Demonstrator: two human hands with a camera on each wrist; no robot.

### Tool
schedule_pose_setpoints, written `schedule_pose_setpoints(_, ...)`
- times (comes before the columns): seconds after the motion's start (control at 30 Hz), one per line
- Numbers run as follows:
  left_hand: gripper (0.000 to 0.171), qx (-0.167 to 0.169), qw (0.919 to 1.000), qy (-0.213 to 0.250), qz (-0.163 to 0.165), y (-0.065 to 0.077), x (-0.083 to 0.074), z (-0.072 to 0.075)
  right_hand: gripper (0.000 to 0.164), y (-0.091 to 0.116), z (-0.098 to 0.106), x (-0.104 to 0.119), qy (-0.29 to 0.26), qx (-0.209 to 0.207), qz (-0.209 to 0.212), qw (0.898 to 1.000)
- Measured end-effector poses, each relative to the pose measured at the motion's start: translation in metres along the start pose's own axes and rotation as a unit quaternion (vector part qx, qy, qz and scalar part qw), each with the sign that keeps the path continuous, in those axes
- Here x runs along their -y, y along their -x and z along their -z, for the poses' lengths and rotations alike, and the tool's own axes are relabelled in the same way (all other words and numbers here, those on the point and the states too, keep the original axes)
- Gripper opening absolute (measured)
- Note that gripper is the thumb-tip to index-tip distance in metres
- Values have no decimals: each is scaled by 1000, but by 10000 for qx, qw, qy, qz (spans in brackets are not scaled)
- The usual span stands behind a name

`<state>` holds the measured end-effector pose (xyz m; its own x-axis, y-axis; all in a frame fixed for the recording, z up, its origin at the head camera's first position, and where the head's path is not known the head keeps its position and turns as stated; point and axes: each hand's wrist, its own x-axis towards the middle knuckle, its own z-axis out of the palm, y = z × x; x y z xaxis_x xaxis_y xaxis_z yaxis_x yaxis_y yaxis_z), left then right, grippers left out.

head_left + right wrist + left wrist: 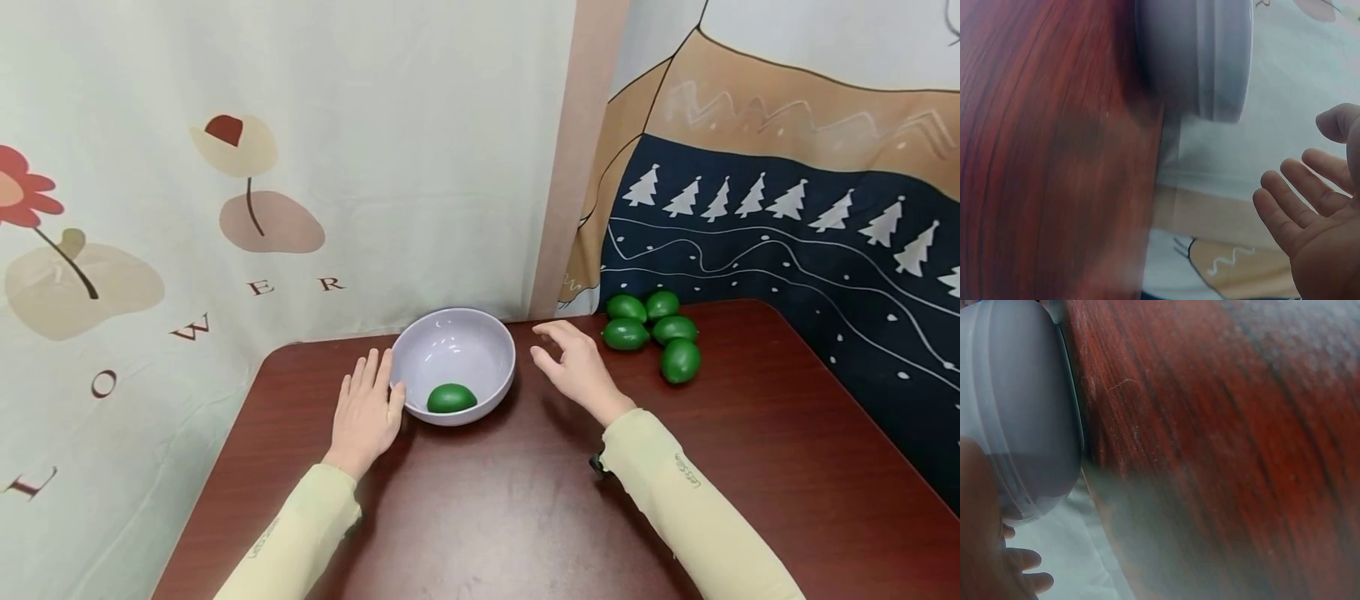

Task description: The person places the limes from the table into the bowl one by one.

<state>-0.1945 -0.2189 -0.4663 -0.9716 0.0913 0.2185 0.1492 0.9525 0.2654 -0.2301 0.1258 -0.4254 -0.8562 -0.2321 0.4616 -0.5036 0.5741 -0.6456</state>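
Observation:
A pale lavender bowl (453, 346) stands near the table's back edge, with one green lime (452, 398) lying inside at its near side. Against the bowl's left rim rests my left hand (365, 414), fingers straight and thumb at the rim; the left wrist view shows that hand (985, 531) beside the bowl's outer wall (1029, 394). To the right of the bowl, apart from it, my right hand (576, 367) hovers with loosely bent fingers and holds nothing. In the right wrist view its fingers (1291, 206) are spread apart from the bowl (1191, 56).
Several green limes (678, 360) lie in a cluster at the back right of the dark red wooden table (480, 508). A printed curtain (420, 167) hangs right behind the table, with a dark tree-patterned cloth (787, 242) along its right side.

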Motion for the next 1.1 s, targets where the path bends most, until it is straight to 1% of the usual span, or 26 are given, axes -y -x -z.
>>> schedule_pose_setpoints(0.17, 62, -6, 10000, 24, -27, 0, -1, 1, 32, 6, 11, -10, 58, -142, -126, 9998)
schedule_pose_setpoints(0.37, 62, 81, 10000, 33, 31, 1, 1, 0, 31, 12, 20, -21, 104, -222, -177, 9995)
schedule_pose_setpoints(0.6, 61, 51, 9999, 98, 25, 2, 2, -3, 30, 20, 33, -33, 309, -550, -202, 9978)
schedule_pose_setpoints(0.73, 61, 50, 9999, 89, 18, 2, 2, -3, 31, 24, 42, -41, 343, -742, -292, 9962)
schedule_pose_setpoints(0.9, 62, 72, 9999, 99, 37, 2, 1, -2, 32, 28, 53, -50, 454, -889, -420, 9941)
schedule_pose_setpoints(1.1, 62, 60, 9999, 92, 30, 0, 1, -2, 33, 35, 61, -63, 626, -1043, -505, 9913)
